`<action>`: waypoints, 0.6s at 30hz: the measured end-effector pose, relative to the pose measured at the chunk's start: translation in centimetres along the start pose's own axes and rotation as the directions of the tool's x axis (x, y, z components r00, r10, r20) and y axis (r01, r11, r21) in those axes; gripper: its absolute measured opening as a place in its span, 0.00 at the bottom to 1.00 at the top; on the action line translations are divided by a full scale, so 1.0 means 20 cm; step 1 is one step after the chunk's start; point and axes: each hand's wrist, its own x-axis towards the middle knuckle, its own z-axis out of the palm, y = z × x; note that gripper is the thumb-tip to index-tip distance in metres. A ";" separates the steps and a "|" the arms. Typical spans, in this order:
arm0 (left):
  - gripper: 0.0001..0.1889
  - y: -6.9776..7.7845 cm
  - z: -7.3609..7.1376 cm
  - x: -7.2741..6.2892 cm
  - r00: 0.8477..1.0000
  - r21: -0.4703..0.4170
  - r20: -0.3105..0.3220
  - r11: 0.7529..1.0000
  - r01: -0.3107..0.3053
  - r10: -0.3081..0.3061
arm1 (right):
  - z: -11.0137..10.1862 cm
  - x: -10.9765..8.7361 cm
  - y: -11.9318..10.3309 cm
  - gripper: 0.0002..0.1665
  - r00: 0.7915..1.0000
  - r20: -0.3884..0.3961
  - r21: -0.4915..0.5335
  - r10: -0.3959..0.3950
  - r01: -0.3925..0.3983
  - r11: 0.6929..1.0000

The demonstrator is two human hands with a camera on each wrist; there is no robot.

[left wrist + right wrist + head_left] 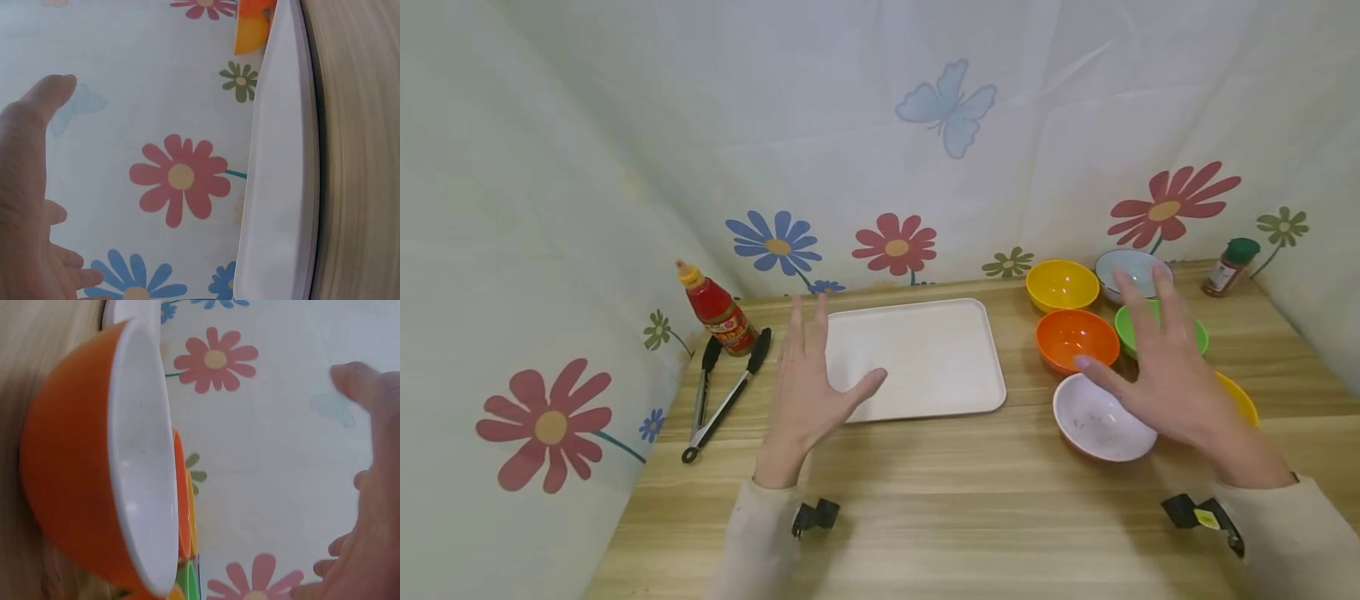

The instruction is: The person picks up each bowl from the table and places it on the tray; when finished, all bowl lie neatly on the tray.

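My left hand (808, 387) is held with fingers spread at the left end of a white tray (917, 358), overlapping its edge in the head view; it holds nothing. On the other side, my right hand (1176, 387), fingers apart and holding nothing, hovers over a group of bowls. Closest to its thumb are a white bowl (1101, 421) with an orange outside and an orange bowl (1071, 337). A green bowl (1198, 333) is partly hidden behind the fingers. In the right wrist view, the white-lined bowl (75, 462) looms large beside the hand.
A yellow bowl (1062, 283) and a pale blue bowl (1123, 271) stand at the back, another yellow bowl (1240, 400) at right. A green-capped spice jar (1228, 268) is in the far right corner. Black-handled tongs (730, 408) lie at left near a red sauce bottle (718, 312).
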 end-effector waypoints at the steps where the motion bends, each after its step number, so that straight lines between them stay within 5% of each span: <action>1: 0.66 -0.02 -0.02 0.00 1.000 -0.039 -0.019 0.999 0.003 -0.004 | -0.02 -0.01 0.02 0.72 1.000 -0.020 0.046 -0.006 0.007 0.999; 6: 0.62 -0.15 -0.07 -0.02 0.998 -0.164 -0.064 0.986 0.009 -0.020 | -0.07 -0.06 0.14 0.67 0.989 -0.145 0.266 -0.002 0.041 0.963; 12: 0.61 -0.27 -0.03 -0.07 0.995 -0.234 -0.051 0.969 0.073 -0.087 | -0.10 -0.13 0.27 0.60 0.953 -0.300 0.493 0.049 0.111 0.863; 18: 0.62 -0.35 0.06 -0.11 0.991 -0.321 -0.006 0.939 0.121 -0.130 | -0.08 -0.22 0.36 0.56 0.941 -0.321 0.498 0.109 0.070 0.864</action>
